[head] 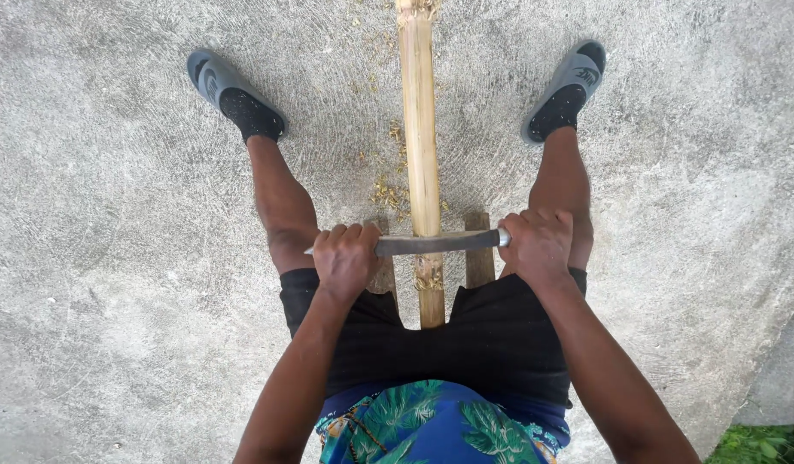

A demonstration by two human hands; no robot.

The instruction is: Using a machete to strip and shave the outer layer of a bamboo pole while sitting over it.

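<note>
**A:** What is showing in the middle of the frame?

**B:** A person is sitting and looking down at their own lap. A long yellowish bamboo pole [419, 129] is running from the top centre of the frame straight down to the lap, ending between the thighs. A knife blade [435, 243] is lying flat across the pole, just below the middle of the frame.

**A:** What are the hands doing?

**B:** The left hand [345, 260] is sitting left of centre, fingers curled closed around the blade's far end, where the tip is poking out past the knuckles. The right hand [538, 245] is sitting right of centre, closed in a fist around the knife's handle. Both hands are level with each other, one on either side of the pole.

**A:** Is anything lying under the pole?

**B:** Wooden slats of a low bench [479, 258] are showing beneath the blade, on both sides of the pole. Pale shavings [388, 193] are lying scattered on the concrete floor [113, 258] just left of the pole, above the hands.

**A:** And the rest of the person?

**B:** They are wearing black shorts [491, 339] and a blue shirt with green leaves [431, 425] at the bottom centre. Bare legs are spreading outward, with a grey sandal [229, 90] at the upper left and another grey sandal [568, 86] at the upper right. A patch of grass [762, 442] is showing in the bottom right corner.
</note>
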